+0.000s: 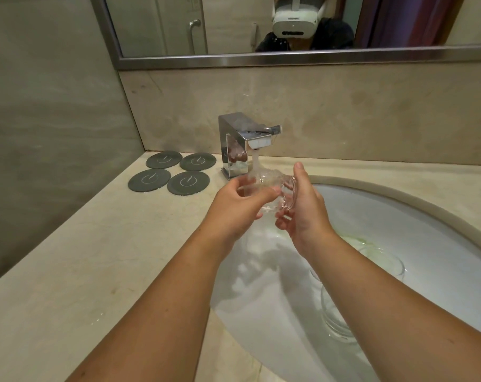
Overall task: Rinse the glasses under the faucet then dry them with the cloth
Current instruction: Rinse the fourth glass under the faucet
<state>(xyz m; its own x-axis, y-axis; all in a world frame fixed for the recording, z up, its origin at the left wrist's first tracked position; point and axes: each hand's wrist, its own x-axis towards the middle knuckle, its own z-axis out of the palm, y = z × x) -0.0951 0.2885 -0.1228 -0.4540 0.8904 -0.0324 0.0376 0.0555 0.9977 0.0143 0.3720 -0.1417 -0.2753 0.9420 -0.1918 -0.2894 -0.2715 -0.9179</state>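
Rinsing at the sink, head view. The left hand (234, 208) is gripping the closed end of a clear glass (272, 188), thumb lying across its side. The right hand (302, 213) is clasping the open end, thumb pointing up and fingers curling under the rim. The glass is lying on its side between both hands, above the far left part of the sink (426, 205) and directly beneath the spout of the chrome faucet (234, 142). A water stream (255, 161) is falling from the spout and splashing over the glass.

A second glass (335, 323) is sitting in the near part of the basin, partly hidden by the right forearm. A third glass (385, 260) is sitting further right in the basin, with a greenish tint showing around it.

Four round grey coasters (173, 172) are lying in a two-by-two block at the far left corner of the tabletop (96, 257), just left of the faucet. Each is carrying a white ring-and-stroke emblem, with no letters legible. The mirror (234, 23) above is reflecting a white headset (294, 20), whose front marking is too blurred to read.
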